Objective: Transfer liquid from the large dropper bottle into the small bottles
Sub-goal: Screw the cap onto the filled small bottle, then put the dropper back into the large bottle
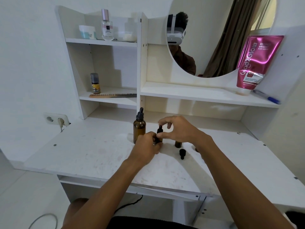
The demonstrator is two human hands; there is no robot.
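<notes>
The large amber dropper bottle (139, 129) stands upright on the white desk (92, 156), its black dropper cap on. Just right of it my left hand (147, 147) grips the body of a small amber bottle (159, 138). My right hand (177, 129) pinches that bottle's black dropper cap (160, 129) between thumb and forefinger. A second small amber bottle (178, 144) stands uncapped under my right wrist. Its black dropper cap (182, 153) lies on the desk in front of it. A third small object at my right forearm is mostly hidden.
The desk's hutch shelves (198, 95) rise close behind the bottles, with a round mirror above. A pink tube (254, 63) and a blue pen (267, 97) sit on the right shelf; a comb and small bottles on the left shelves. A wall socket (56, 120) is at left.
</notes>
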